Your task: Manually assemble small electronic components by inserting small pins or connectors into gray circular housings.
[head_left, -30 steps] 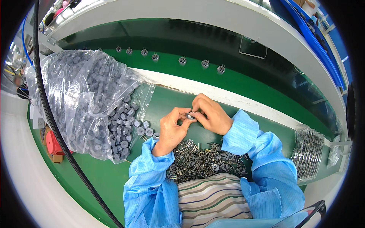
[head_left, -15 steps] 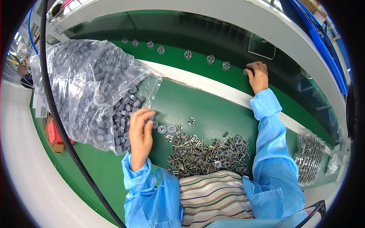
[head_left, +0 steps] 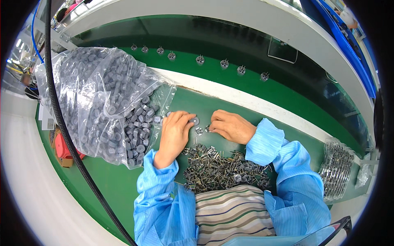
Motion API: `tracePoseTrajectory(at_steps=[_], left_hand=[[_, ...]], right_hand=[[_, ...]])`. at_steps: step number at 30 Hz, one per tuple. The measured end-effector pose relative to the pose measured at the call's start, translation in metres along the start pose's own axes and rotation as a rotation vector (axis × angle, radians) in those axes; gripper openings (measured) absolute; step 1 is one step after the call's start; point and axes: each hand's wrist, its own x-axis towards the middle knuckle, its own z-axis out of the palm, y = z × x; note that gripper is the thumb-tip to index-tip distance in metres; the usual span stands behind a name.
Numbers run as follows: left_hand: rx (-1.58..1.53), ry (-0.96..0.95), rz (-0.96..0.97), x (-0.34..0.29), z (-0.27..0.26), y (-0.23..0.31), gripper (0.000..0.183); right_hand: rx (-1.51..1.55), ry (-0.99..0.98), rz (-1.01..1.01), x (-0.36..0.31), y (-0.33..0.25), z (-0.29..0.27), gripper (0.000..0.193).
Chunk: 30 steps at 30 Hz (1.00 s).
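Observation:
Above the green worktop, my left hand (head_left: 175,133) is closed with thumb and fingers on a round grey plastic cap (head_left: 195,121). Facing it, my right hand (head_left: 233,126) pinches a small pinned electronic part (head_left: 208,128), mostly covered by the fingertips. Between the two hands lies another small round pinned part (head_left: 199,130). Close to my body spreads a heap of pinned parts (head_left: 223,168), their metal legs pointing every way. At the left, a clear plastic bag (head_left: 94,102) full of grey caps lies with its mouth toward my left hand, and loose caps (head_left: 137,131) spill from it.
Beyond a white ledge (head_left: 230,96), several caps with pinned parts in them (head_left: 224,64) stand in a row on a green belt (head_left: 287,92). A packed tray of parts (head_left: 336,168) lies at the right. A black cable (head_left: 65,135) crosses the left side.
My right hand has come back from the belt, where a filled cap now stands at the row's right end, and holds a pinned part. My left hand has moved right with a cap.

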Motion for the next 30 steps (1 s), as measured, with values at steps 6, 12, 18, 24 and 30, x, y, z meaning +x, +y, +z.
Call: tracePoseTrajectory(at_steps=[6, 12, 18, 24, 30], left_hand=[[-0.033, 0.072, 0.006, 0.028, 0.023, 0.011, 0.031], [-0.007, 0.036, -0.031, 0.028, 0.03, 0.012, 0.041], [-0.082, 0.153, 0.128, 0.032, 0.028, 0.023, 0.041], [-1.094, 0.038, -0.273, 0.026, 0.024, 0.03, 0.038], [-1.561, -0.259, -0.559, 0.026, 0.018, 0.032, 0.048]], right_hand=[[-0.129, 0.089, 0.089, -0.009, 0.022, -0.032, 0.014], [-0.017, 0.186, 0.305, -0.008, 0.02, -0.039, 0.015], [-0.147, 0.238, 0.333, -0.009, 0.017, -0.013, 0.015], [-0.085, 0.277, 0.271, -0.012, 0.032, -0.016, 0.012], [0.112, 0.276, 0.318, -0.008, 0.014, -0.032, 0.011]])
